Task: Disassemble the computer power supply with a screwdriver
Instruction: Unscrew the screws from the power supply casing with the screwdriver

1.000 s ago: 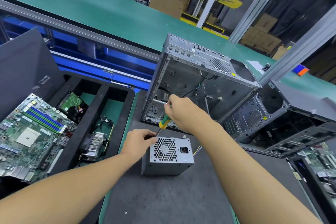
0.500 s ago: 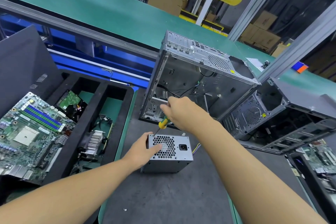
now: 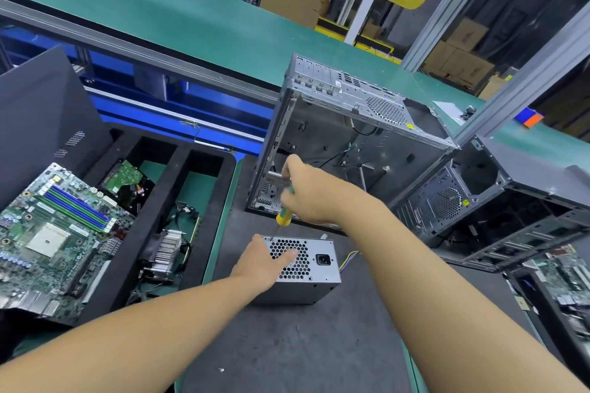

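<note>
A grey metal power supply [image 3: 316,274] stands on the dark mat, its honeycomb fan grille and black socket facing up. Coloured wires stick out at its right side. My left hand [image 3: 263,260] grips its upper left edge, thumb lying across the grille. My right hand [image 3: 308,193] holds a screwdriver [image 3: 283,217] with a yellow and green handle. The tip points down at the top left corner of the power supply.
An open silver computer case [image 3: 351,143] stands just behind the power supply. A second case [image 3: 498,201] lies at the right. A black foam tray [image 3: 204,188] at the left holds a hard drive, cables and a heatsink. A motherboard [image 3: 54,233] leans at far left.
My left hand moved from the power supply's top left corner onto its face, thumb now across the grille. The screwdriver tip stays at that corner.
</note>
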